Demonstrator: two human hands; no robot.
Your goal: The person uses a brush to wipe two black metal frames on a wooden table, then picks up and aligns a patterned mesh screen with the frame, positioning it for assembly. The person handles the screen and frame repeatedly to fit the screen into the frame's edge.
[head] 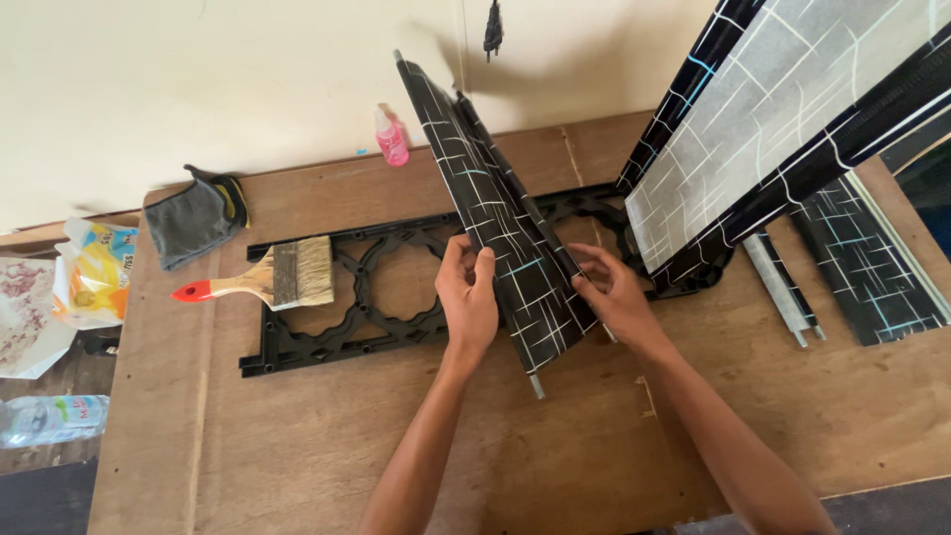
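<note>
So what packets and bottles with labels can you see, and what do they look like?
Pink bottle: by the wall at the table's back edge, small, white cap.
Snack bag: off the table's left side, crumpled, yellow, white and blue.
Water bottle: lower left, lying down, clear, blue label.

Bright, even daylight fills the scene — soft shadows fall on the cream wall behind the raised patterned panel. Glare whitens the glossy sheet at upper right; wide-angle bending shows at the edges — focus stays sharp.
</note>
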